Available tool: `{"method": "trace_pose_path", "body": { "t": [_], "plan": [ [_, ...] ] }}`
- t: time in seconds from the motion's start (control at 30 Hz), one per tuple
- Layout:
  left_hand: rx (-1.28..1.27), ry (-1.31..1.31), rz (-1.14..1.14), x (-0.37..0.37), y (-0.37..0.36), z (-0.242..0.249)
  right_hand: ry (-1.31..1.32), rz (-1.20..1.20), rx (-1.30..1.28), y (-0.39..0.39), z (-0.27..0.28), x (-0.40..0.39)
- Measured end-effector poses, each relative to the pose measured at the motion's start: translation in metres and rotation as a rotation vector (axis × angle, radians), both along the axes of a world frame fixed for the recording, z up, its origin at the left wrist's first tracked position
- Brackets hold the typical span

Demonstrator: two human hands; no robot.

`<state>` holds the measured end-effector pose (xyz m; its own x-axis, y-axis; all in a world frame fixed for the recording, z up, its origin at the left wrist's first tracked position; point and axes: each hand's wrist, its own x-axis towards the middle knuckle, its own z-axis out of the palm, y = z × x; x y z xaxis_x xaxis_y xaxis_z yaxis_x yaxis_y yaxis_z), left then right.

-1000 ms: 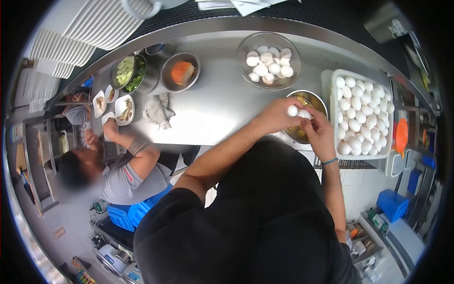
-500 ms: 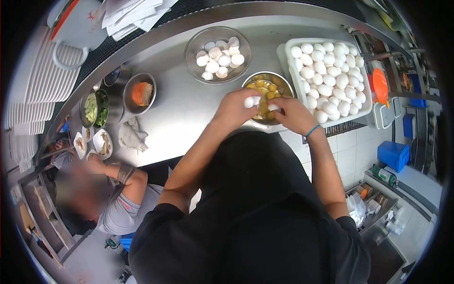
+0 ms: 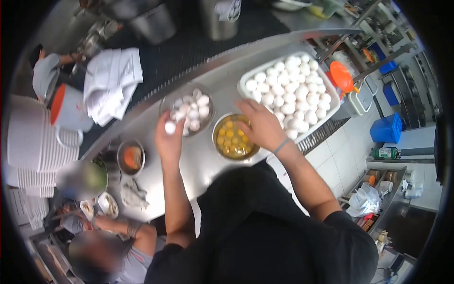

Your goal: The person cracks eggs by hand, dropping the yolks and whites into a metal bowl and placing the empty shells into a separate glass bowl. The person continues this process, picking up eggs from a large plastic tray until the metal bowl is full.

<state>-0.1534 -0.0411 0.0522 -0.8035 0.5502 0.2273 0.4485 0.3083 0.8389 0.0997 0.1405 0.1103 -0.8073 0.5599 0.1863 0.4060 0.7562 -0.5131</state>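
Note:
My left hand (image 3: 169, 139) has its fingers around a white eggshell (image 3: 170, 127), close to the left rim of a mesh strainer (image 3: 210, 116) that holds several eggshells (image 3: 193, 112). Over the right part of a metal bowl (image 3: 215, 147) with several yolks (image 3: 231, 137), my right hand (image 3: 260, 124) is spread, its fingers apart and nothing seen in them. It lies beside a white tray (image 3: 242, 85) heaped with several whole white eggs (image 3: 293, 92).
A bowl with orange food (image 3: 132, 157) and a grey cloth (image 3: 134, 194) lie on the left counter. A co-worker's arm (image 3: 113, 224) reaches toward small white dishes (image 3: 108, 204). Stacked plates (image 3: 30, 142) and papers (image 3: 113, 83) stand beyond the counter's edge.
The view has turned. My left hand has moved from the yolk bowl to the strainer with a shell. My right hand has opened and no shell shows in it now.

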Motion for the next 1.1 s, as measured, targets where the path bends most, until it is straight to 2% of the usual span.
{"method": "trace_pose_path", "body": {
  "t": [0.03,0.1,0.17,0.2,0.3,0.4,0.5,0.6,0.8,0.9,1.0,1.1],
  "plan": [
    [-0.031,-0.076,0.001,0.004,-0.003,0.005,-0.09,-0.049,0.061,0.002,-0.001,0.016],
    [-0.065,-0.055,-0.008,0.011,-0.009,0.004,-0.222,-0.158,0.137,0.013,-0.003,0.046],
    [-0.01,-0.373,-0.082,0.008,-0.015,-0.026,-0.312,-0.265,0.168,0.017,0.002,0.075],
    [-0.024,-0.377,-0.11,0.006,-0.017,-0.043,-0.357,-0.311,0.185,0.017,0.006,0.088],
    [0.014,-0.455,-0.182,0.024,-0.008,-0.049,-0.512,-0.323,0.125,0.027,-0.005,0.111],
    [-0.038,-0.479,-0.249,0.039,0.004,-0.046,-0.479,-0.314,0.09,0.028,-0.011,0.118],
    [-0.081,-0.461,-0.315,0.059,0.017,-0.015,-0.361,-0.313,0.134,0.034,-0.025,0.123],
    [0.03,-0.5,-0.454,0.07,0.025,-0.021,-0.335,-0.346,0.082,0.042,-0.025,0.127],
    [0.033,-0.601,-0.529,0.084,0.028,-0.02,-0.324,-0.349,0.088,0.04,-0.001,0.111],
    [0.023,-0.606,-0.544,0.092,0.031,-0.019,0.073,-0.297,0.063,0.035,0.005,0.088],
    [0.036,-0.571,-0.554,0.105,0.038,-0.012,0.353,-0.185,-0.056,0.015,0.035,0.058],
    [0.032,-0.447,-0.56,0.114,0.044,0.0,0.68,-0.115,0.137,-0.009,0.052,0.034]
  ]
}}
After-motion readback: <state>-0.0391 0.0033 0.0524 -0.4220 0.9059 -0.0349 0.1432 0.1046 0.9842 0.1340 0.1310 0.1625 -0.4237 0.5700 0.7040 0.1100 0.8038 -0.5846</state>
